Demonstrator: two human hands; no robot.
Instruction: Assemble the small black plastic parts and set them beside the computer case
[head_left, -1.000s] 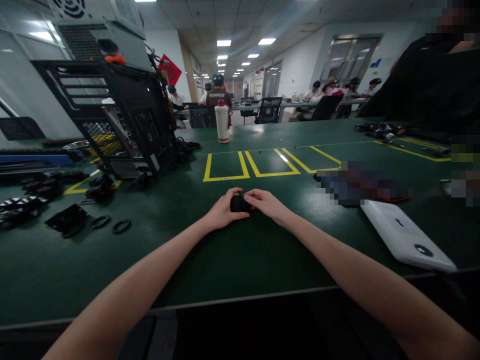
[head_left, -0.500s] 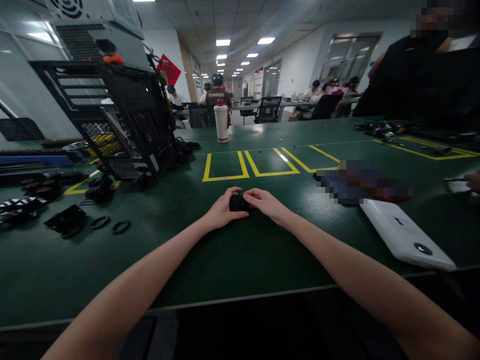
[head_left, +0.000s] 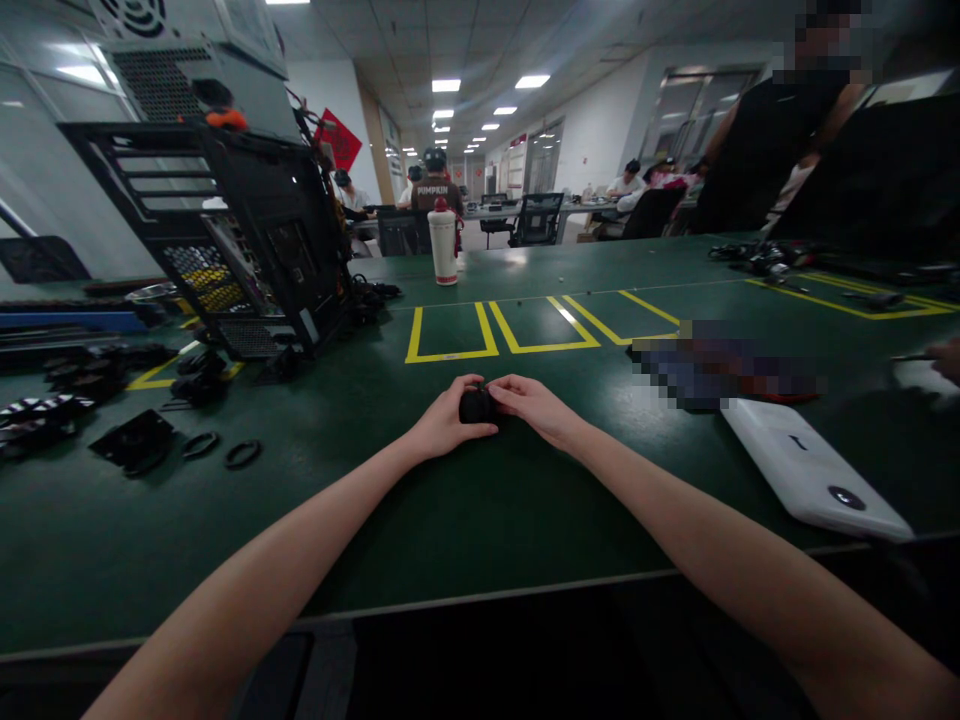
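A small, dark, rounded object (head_left: 475,406) sits between my two hands, low over the green table (head_left: 525,530); I cannot make out its kind. My left hand (head_left: 444,420) is wrapped round its left side, thumb along the near edge. The fingertips of my right hand (head_left: 526,402) pinch at its upper right side. Fingers cover part of the object. Two black rings (head_left: 242,454) and a black square part (head_left: 133,440) lie on the table to the left.
A tilted black computer case (head_left: 247,240) stands at left with cables beside it. A white cup (head_left: 444,245) is behind the yellow tape outlines (head_left: 450,356). At right lie a white device (head_left: 814,470) and a blurred-out item. A person in black (head_left: 765,150) stands far right.
My hands and the dark object stay nearly in place, with only a slight shift of the object. The person in black at the right has moved leftward and farther back.
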